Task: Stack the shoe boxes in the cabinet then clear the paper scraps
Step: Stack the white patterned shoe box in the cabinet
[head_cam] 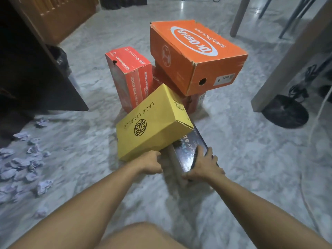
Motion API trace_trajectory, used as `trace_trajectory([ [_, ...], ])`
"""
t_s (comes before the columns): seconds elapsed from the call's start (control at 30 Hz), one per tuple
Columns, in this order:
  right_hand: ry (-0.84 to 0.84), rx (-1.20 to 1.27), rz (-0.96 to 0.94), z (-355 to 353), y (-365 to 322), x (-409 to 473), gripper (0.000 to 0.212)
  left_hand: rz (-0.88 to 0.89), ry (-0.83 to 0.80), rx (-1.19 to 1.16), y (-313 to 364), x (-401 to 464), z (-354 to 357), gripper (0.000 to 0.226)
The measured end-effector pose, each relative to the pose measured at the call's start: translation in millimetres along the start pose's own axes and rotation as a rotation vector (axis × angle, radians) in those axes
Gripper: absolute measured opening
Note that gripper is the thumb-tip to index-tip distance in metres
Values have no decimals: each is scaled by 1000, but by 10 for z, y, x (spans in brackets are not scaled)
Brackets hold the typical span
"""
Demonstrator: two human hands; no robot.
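Note:
A pile of shoe boxes sits on the marble floor. A yellow box (pixel 152 123) lies tilted over a dark navy box (pixel 190 150). My left hand (pixel 150 164) grips the yellow box's near bottom corner. My right hand (pixel 203 166) clasps the near end of the navy box. Behind them a red box (pixel 129 76) stands on end. A large orange box (pixel 194 54) rests on another red box (pixel 190 101). Crumpled pale paper scraps (pixel 23 162) litter the floor at the left. The dark cabinet (pixel 27 69) stands open at the far left.
A cabinet door (pixel 53 65) juts out toward the boxes. A black bag (pixel 60 54) sits behind it. At the right stand a table leg (pixel 291 58), a black fan base (pixel 285 112), cables and chair legs (pixel 239 17). My knee fills the bottom edge.

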State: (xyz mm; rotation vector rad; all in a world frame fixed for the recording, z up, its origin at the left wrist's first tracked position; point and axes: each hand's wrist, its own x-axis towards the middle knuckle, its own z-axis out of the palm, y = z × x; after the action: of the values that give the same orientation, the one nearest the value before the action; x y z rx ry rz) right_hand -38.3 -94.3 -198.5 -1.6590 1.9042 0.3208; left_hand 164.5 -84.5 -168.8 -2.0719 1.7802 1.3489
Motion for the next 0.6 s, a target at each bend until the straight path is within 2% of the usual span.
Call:
trace_trajectory([
  [0.1,-75,24,-33,-259,289,120,142,3,-14,-37,9,48,62,84],
  [0.2,-235,114,15,-562,583,126,138,-12,-9,-94,39,112,203,90],
  [0.3,-420,95,41,-783,872,92,128,-3,31,-134,117,110,345,94],
  [0.4,-533,119,72,-902,1142,64,106,11,45,-208,164,104,472,96],
  [0.5,-531,276,74,-941,1332,92,90,69,46,-283,187,107,590,82],
  [0.57,-394,321,48,-918,1374,132,81,110,76,-328,189,117,665,57],
  [0.6,-305,336,40,-904,1380,141,79,129,92,-370,194,122,701,53],
])
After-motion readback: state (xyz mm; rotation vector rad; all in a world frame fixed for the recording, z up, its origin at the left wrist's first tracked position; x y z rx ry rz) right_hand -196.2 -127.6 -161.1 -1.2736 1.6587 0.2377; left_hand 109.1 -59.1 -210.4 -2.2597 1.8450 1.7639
